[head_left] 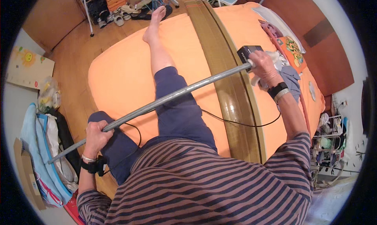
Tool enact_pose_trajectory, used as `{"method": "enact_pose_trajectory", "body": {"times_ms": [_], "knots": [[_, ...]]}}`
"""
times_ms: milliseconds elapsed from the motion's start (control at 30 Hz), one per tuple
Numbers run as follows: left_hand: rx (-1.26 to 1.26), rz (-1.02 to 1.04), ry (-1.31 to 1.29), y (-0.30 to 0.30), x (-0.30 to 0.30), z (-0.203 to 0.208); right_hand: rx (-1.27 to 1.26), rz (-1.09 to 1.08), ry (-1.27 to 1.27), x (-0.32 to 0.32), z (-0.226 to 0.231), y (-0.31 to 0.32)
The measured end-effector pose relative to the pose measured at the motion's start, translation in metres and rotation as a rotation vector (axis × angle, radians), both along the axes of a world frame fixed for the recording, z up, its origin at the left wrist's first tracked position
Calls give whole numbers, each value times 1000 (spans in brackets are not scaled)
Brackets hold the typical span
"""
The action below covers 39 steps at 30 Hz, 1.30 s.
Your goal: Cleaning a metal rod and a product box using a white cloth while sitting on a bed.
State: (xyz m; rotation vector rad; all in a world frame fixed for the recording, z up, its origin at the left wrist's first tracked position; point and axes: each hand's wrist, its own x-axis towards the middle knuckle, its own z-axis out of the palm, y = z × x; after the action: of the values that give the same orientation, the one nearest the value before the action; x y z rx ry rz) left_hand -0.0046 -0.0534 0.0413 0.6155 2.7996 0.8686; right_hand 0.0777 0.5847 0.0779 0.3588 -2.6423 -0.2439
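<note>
A long grey metal pole (176, 94) slants across my lap, from low on the left to higher on the right. My left hand (98, 137) is wrapped round its lower part, and the pole's far left end extends past that hand. Near the pole's upper right end, my right hand (264, 67) is closed on it, with a small whitish piece by the fingers. A black box (245, 52) lies just beyond my right hand. Under the pole are my legs and an orange bed sheet (121, 73). A thin black cable (239, 124) runs from wrist to wrist.
A folded olive mat (212, 40) stretches lengthwise over the bed. Crumpled grey cloth (290, 79) lies at the right, before a brown headboard (318, 32). Shoes (118, 20) stand on the wooden floor. Blue bags (37, 134) are at the left, a wire rack (330, 138) at the right.
</note>
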Motion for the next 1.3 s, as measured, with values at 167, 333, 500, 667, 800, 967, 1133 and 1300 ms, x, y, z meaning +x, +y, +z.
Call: {"method": "enact_pose_trajectory", "body": {"times_ms": [167,333,500,667,800,967,1133,1300], "knots": [[-56,-97,275,54,7,16,-69,378,-111,-56,-29,-166],[-44,-119,267,115,5,13,-73,392,-78,-49,-16,-294],[6,-146,184,108,17,22,-53,407,-185,-38,-18,-246],[-75,-134,196,45,4,19,-43,164,-44,-27,-6,-81],[27,-33,55,-2,0,20,5,-94,-28,17,6,35],[-72,56,60,-16,3,23,-3,-18,-36,-9,-10,-15],[-99,-63,291,46,2,26,-168,423,-18,-57,-17,-200],[-88,-96,235,118,2,23,-103,353,-86,-60,-23,-312]]}}
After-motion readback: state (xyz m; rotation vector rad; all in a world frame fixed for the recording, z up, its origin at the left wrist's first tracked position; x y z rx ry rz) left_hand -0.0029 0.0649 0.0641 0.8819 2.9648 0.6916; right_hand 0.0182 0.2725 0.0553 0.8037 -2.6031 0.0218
